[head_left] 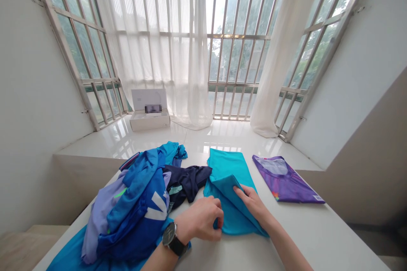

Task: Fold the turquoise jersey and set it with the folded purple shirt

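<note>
A teal shirt lies partly folded on the white table in front of me. My left hand, with a black watch on its wrist, pinches the shirt's near left edge with closed fingers. My right hand grips a folded flap of the same shirt a little further right, fingers curled on the cloth. A heap of blue, lilac and navy clothes sits just left of my left hand.
A folded purple shirt lies on the table's right side. Beyond the table a glossy white bay-window ledge holds an open white box. Sheer curtains hang before barred windows.
</note>
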Demonstrator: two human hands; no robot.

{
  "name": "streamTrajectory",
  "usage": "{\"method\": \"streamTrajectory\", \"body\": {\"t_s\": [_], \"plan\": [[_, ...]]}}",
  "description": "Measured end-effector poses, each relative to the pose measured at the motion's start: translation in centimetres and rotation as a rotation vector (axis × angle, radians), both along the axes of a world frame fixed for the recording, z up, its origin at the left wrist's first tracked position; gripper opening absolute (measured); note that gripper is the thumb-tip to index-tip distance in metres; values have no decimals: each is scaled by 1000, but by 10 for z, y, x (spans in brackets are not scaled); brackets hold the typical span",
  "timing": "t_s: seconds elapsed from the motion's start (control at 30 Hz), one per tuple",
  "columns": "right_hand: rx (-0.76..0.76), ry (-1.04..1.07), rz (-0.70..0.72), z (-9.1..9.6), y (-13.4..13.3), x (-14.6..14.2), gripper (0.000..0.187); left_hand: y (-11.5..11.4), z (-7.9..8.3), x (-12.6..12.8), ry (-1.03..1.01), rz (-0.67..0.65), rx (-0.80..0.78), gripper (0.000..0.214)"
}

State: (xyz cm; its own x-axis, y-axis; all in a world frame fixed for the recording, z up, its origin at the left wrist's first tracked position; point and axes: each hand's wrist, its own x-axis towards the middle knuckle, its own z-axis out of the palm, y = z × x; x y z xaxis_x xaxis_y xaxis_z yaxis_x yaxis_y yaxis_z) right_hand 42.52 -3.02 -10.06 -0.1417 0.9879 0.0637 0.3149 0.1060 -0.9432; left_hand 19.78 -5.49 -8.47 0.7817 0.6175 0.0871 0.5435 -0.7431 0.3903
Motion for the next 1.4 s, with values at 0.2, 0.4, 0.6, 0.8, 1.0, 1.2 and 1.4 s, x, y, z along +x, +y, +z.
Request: {"method": "streamTrajectory", "body": {"t_s": [0.2,0.4,0.6,0.8,1.0,1.2,1.4], "plan": [[9,21,-28,6,-5,-1,48,2,4,4,-62,55,1,9],[13,29,-42,6,-5,1,48,4,-4,2,-28,63,-21,10],[18,34,-37,4,-4,3,48,10,-5,0,-33,-31,-65,18],[56,55,-45,8,-5,5,49,11,-6,5,-89,77,-42,15],[172,-13,-98,13,-7,5,50,14,-11,10,-143,198,-40,22],[252,-80,-73,4,-8,3,47,19,-17,11,-182,306,-72,14],[312,-197,41,6,-19,-8,42,19,-24,13,-146,399,-81,15]]}}
